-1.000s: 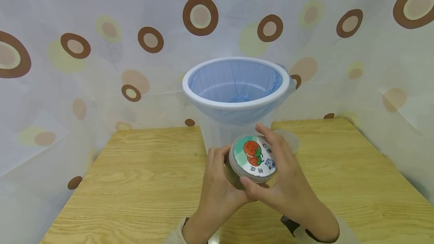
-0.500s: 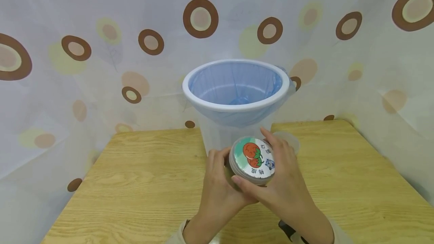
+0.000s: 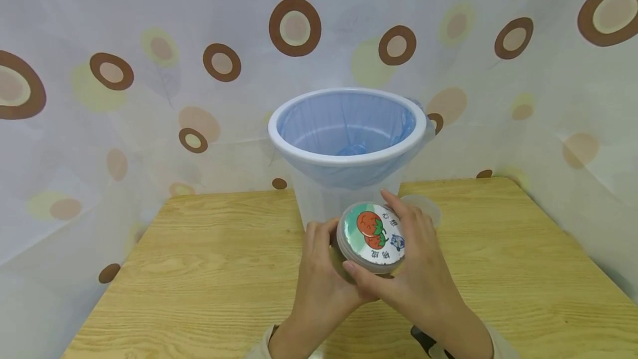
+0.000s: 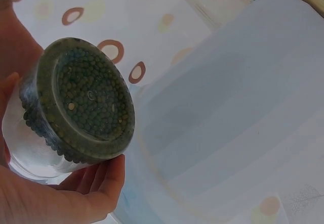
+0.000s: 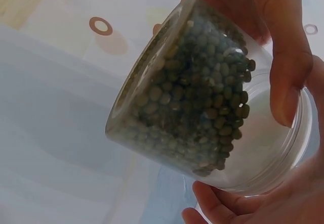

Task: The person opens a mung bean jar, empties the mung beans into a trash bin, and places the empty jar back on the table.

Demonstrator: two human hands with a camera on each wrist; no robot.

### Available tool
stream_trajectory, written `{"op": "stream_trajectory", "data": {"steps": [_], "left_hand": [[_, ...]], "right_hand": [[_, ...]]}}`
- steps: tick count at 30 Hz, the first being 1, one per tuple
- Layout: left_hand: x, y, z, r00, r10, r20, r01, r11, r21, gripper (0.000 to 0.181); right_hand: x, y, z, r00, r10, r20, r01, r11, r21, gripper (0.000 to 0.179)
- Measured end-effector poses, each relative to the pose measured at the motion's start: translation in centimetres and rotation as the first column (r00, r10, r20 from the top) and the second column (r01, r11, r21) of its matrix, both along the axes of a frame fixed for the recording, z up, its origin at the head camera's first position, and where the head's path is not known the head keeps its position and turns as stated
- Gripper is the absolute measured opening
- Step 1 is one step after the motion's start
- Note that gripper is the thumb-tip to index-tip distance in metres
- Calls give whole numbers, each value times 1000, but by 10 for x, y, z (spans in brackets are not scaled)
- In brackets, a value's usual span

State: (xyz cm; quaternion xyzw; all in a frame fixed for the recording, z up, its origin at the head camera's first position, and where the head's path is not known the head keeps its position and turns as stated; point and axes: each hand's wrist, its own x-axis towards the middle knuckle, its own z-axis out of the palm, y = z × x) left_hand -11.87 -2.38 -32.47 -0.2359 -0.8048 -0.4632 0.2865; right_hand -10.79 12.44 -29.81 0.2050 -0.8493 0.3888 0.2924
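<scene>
A clear round jar (image 5: 197, 97) partly filled with small green beans is held up in front of the bin. Its lid (image 3: 371, 234) carries a label with two orange fruits, a small blue figure and characters, and faces up toward the head camera. My left hand (image 3: 319, 281) grips the jar's body from the left side and below. My right hand (image 3: 421, 273) grips the lid's edge, thumb at the near side and fingers around the right side. The jar's bottom (image 4: 91, 95) shows in the left wrist view, tilted, with beans pressed against it.
A white-rimmed bin (image 3: 349, 158) with a blue liner stands on the wooden table (image 3: 224, 259) just beyond the jar. A translucent round container (image 3: 427, 209) sits behind my right hand. Patterned sheeting (image 3: 224, 10) encloses the back and sides.
My right thumb and fingers have shifted slightly around the lid, the thumb a little to the left, uncovering more of the label's characters. The left hand keeps its grip, and the view has tilted up slightly.
</scene>
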Motion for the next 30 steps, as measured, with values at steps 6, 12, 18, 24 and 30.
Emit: {"op": "stream_trajectory", "data": {"steps": [6, 12, 18, 24, 30], "left_hand": [[-1, 0, 0, 1000, -6, -8, 6, 1000, 1, 81], [0, 0, 0, 1000, -18, 14, 18, 1000, 8, 81], [1, -1, 0, 1000, -22, 19, 22, 1000, 5, 82], [1, -1, 0, 1000, -25, 3, 25, 1000, 1, 82], [2, 0, 0, 999, -35, 21, 35, 999, 8, 81]], "right_hand": [[-1, 0, 1, 1000, 8, -20, -8, 1000, -4, 97], [-1, 1, 1, 1000, 14, -23, -14, 1000, -3, 97], [0, 2, 0, 999, 39, -3, -39, 999, -6, 94], [0, 3, 0, 998, 64, -22, -64, 998, 5, 93], [0, 2, 0, 999, 23, -46, -22, 1000, 4, 95]]}}
